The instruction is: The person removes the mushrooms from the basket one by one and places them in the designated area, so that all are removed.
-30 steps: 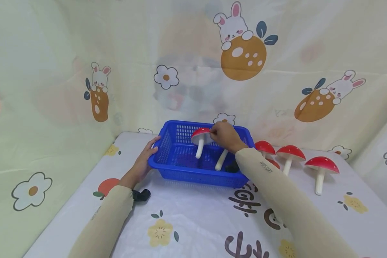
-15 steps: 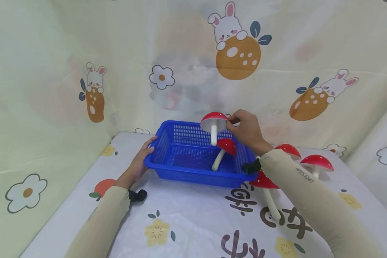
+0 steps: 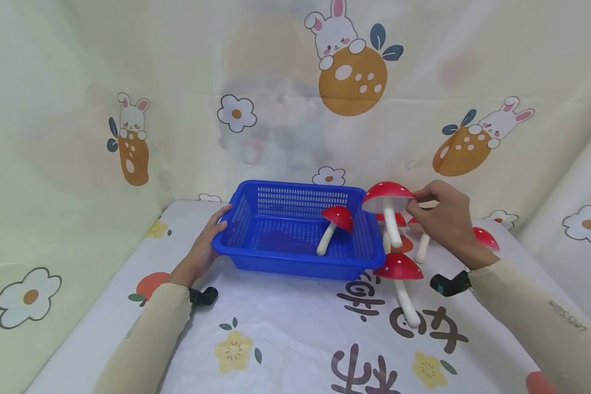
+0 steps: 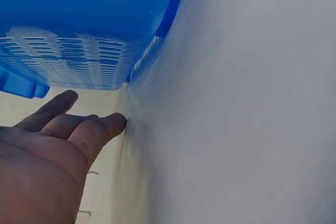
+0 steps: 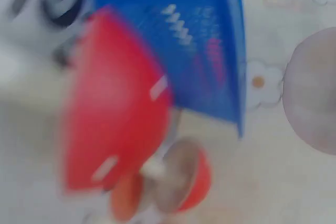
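My right hand [image 3: 445, 216] pinches the cap edge of a red toy mushroom [image 3: 386, 198] with white dots, its white stem hanging down. It is up beside the right end of a blue plastic basket [image 3: 295, 268]. A second mushroom [image 3: 337, 217] leans inside the basket near its right end. At the basket's left rim rests my left hand [image 3: 204, 246]; in the left wrist view its fingers [image 4: 100, 132] are extended by the slotted blue wall. Below the held mushroom, another mushroom [image 3: 399, 266] lies on the table, its stem toward me.
Several more mushrooms, one of them a red-capped mushroom [image 3: 485, 238], are at the table's back right, partly hidden by my right hand and the held one. A printed cloth [image 3: 276, 323] covers the table. A curtain [image 3: 276, 137] with rabbits hangs close behind the basket.
My right hand has lifted a mushroom out of the basket and carried it right, past the basket's right end. The left hand keeps its place at the left rim.
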Demonstrator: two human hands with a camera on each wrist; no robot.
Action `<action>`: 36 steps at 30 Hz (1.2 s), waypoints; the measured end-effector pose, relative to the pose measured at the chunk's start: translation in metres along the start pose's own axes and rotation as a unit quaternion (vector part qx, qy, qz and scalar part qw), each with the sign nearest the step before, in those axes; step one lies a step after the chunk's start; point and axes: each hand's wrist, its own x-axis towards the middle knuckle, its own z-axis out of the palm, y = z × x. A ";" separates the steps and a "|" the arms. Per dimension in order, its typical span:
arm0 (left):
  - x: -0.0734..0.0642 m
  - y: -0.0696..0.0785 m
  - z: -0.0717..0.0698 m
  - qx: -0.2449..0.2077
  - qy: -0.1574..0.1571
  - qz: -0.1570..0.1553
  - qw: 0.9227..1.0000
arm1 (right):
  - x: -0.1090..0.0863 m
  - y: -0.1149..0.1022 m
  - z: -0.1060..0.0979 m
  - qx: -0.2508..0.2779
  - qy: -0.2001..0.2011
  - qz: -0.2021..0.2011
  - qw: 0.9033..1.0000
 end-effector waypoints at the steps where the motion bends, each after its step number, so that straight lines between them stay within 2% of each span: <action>1: 0.000 0.000 -0.001 -0.002 0.000 0.000 1.000 | -0.006 0.005 -0.006 -0.005 0.001 0.003 1.000; 5: 0.000 0.001 -0.001 -0.009 -0.003 -0.001 1.000 | -0.031 0.026 -0.029 -0.047 -0.001 0.027 0.999; 10: -0.001 0.005 0.000 -0.004 -0.009 0.008 1.000 | -0.064 0.051 -0.050 -0.090 -0.021 0.080 0.993; 19: -0.002 0.004 -0.001 -0.004 -0.007 0.000 1.000 | -0.118 0.083 -0.052 -0.110 -0.047 0.114 0.986; 25: -0.003 0.001 0.000 -0.004 -0.004 -0.003 1.000 | -0.133 0.088 -0.046 -0.112 -0.057 0.132 0.983; 32: -0.004 0.004 0.002 0.003 -0.003 -0.004 1.000 | -0.143 0.086 -0.044 -0.103 -0.070 0.116 0.985; 36: -0.004 0.005 0.002 0.002 -0.003 -0.002 1.000 | -0.144 0.082 -0.049 -0.098 -0.097 0.107 0.985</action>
